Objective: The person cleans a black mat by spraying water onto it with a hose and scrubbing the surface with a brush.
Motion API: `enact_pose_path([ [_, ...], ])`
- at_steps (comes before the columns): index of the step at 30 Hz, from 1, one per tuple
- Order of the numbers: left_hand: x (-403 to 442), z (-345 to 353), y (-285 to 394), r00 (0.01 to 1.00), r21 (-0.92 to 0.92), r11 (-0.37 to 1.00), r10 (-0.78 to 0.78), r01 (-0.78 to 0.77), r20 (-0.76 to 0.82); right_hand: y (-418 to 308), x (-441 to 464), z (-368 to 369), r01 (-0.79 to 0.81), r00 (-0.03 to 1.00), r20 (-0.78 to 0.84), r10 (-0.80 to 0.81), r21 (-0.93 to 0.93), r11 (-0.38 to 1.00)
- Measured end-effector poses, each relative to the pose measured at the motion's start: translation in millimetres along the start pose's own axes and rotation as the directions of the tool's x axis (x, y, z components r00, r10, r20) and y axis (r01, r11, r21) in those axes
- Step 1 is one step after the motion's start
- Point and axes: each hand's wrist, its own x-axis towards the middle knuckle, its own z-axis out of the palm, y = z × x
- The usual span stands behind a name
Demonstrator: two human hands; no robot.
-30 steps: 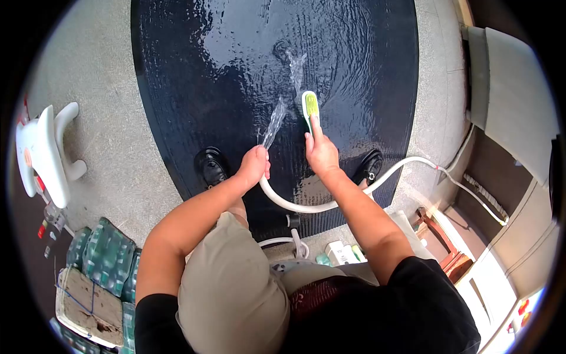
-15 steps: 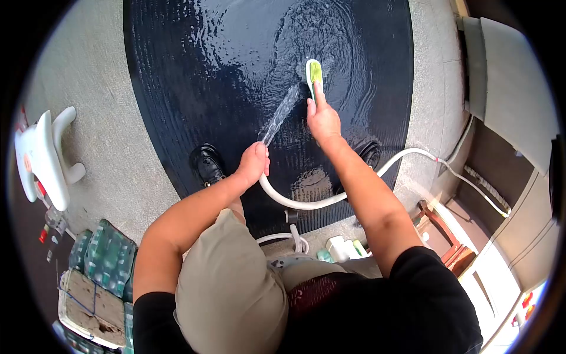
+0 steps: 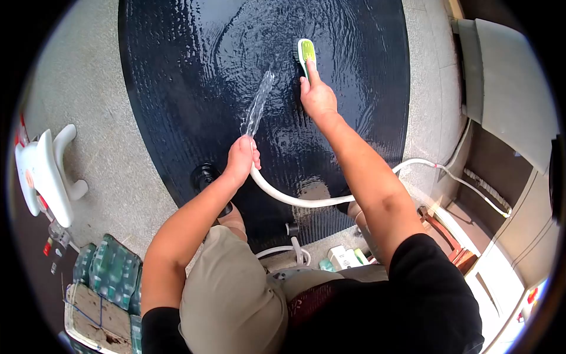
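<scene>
My left hand (image 3: 240, 158) is closed around the end of a white hose (image 3: 289, 200). A stream of water (image 3: 259, 105) pours from it, forward and slightly right, onto a wet black ribbed mat (image 3: 177, 112). In my right hand (image 3: 319, 99) is a scrub brush (image 3: 307, 51) with a green-and-white back, gripped by its handle with a finger stretched along the top. The brush is over the mat, bristle side down; whether it touches the surface I cannot tell. Ripples spread across the water around both.
The hose runs under my right forearm to the wall side on the right. A white plastic stool (image 3: 47, 174) stands at left, above packs of green bottles (image 3: 112, 271) and a box (image 3: 97, 315). White containers (image 3: 342, 258) sit behind my legs.
Both hands have shifted left and forward, the brush moving farther up the mat. The water stream now lands farther left. The view has tilted slightly.
</scene>
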Motion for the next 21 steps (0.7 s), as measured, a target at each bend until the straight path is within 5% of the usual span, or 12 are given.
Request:
enact_pose_path([
  [5,5,-6,1,1.000,-0.077,0.997,-0.019,0.017,-0.024,44,-127,60,0.213,0.977,0.010,-0.214,0.075,0.974],
  [9,8,-9,0,0.999,-0.084,0.996,-0.008,0.005,-0.037,17,-75,43,0.201,0.978,0.068,-0.197,-0.073,0.977],
  [14,7,-10,5,1.000,-0.097,0.995,0.005,-0.008,-0.031,-67,66,-9,0.163,0.987,-0.007,-0.163,-0.032,0.986],
  [17,6,-12,14,0.998,-0.112,0.993,0.034,-0.039,-0.048,-63,31,8,0.126,0.992,-0.014,-0.125,0.073,0.989],
  [21,7,-16,22,0.991,-0.161,0.986,0.034,-0.054,-0.128,-34,-73,37,0.248,0.946,0.195,-0.260,0.080,0.965],
])
